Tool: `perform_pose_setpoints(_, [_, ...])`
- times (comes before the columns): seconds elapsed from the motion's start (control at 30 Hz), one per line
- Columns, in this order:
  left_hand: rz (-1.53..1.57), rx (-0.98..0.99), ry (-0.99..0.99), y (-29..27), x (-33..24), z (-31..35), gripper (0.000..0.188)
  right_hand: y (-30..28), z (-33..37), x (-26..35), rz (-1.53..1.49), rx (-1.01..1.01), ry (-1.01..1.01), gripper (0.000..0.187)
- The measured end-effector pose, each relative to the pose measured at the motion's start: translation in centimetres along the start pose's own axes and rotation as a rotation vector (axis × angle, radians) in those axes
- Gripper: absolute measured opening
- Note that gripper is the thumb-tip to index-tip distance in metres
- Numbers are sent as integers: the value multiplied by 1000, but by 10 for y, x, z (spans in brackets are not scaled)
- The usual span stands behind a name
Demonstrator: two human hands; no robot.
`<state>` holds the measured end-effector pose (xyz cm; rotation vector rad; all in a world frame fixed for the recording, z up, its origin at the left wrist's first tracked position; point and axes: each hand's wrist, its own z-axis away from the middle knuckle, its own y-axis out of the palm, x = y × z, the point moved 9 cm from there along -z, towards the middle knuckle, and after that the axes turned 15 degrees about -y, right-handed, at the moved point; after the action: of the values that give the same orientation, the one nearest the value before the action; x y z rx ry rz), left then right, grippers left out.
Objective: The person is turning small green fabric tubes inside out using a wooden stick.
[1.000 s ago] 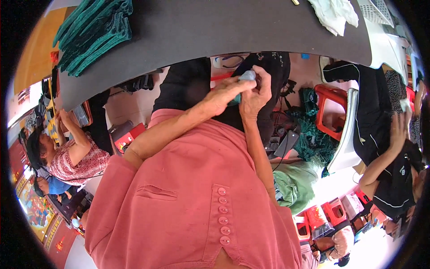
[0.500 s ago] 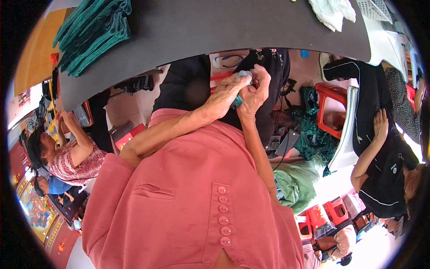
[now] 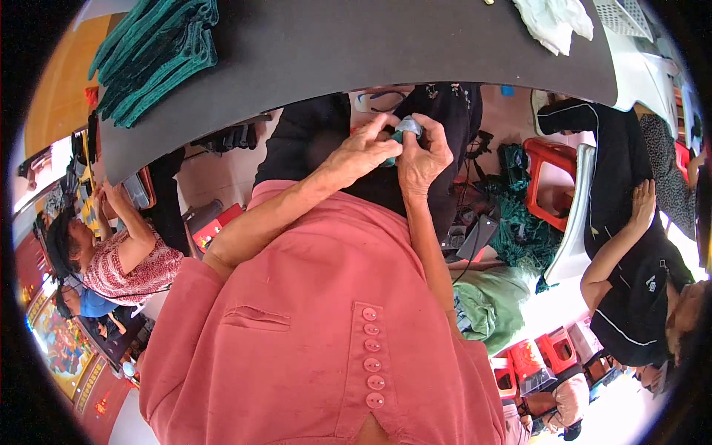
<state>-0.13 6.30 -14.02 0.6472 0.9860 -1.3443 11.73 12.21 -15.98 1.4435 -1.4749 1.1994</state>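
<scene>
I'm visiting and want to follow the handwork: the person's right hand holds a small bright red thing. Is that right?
Not quite: in the head view, the small thing the person's right hand holds shows pale blue, not bright red.

The person is wearing a coral-pink top (image 3: 297, 371), round matching buttons (image 3: 372, 365) lining its placket, and black trousers (image 3: 305, 141).

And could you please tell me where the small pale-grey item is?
In the head view, the small pale-grey item is above centre, slightly right, held in the right hand, beside the left hand and below the dark table.
</scene>
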Motion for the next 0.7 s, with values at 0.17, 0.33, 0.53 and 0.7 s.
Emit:
perform_pose_setpoints(0.17, [-421,-101,119,-6,-6,-15,21,1,-5,19,25,25,-176,18])
perform_pose_setpoints(0.33, [-536,-280,359,-13,-22,-20,13,11,4,-6,-312,73,253,18])
perform_pose_setpoints(0.53, [-500,-113,309,-6,-16,-26,12,18,25,-22,-780,-39,725,19])
perform_pose_setpoints(0.7, [-405,-85,290,-6,-20,-16,10,38,37,7,-1484,273,857,15])
